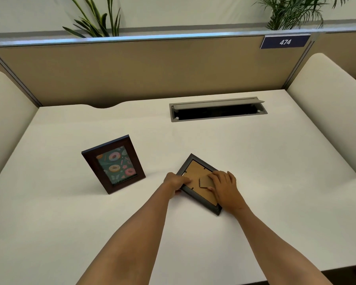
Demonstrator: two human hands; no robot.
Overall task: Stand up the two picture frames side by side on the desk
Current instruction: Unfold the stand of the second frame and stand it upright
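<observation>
A dark brown picture frame (113, 163) with a doughnut print stands upright on the white desk (255, 182), left of centre, leaning back. To its right a grey frame (195, 170) lies face down, its brown cardboard back up, turned diagonally. My left hand (176, 182) grips the grey frame's left edge. My right hand (224, 185) rests on the frame's back, fingers on the cardboard stand flap (206, 181), which is lifted slightly.
A grey cable hatch (217, 110) with its lid raised is set into the desk at the back right. A tan partition (152, 68) closes the back, with white side panels left and right. Plants rise behind the partition.
</observation>
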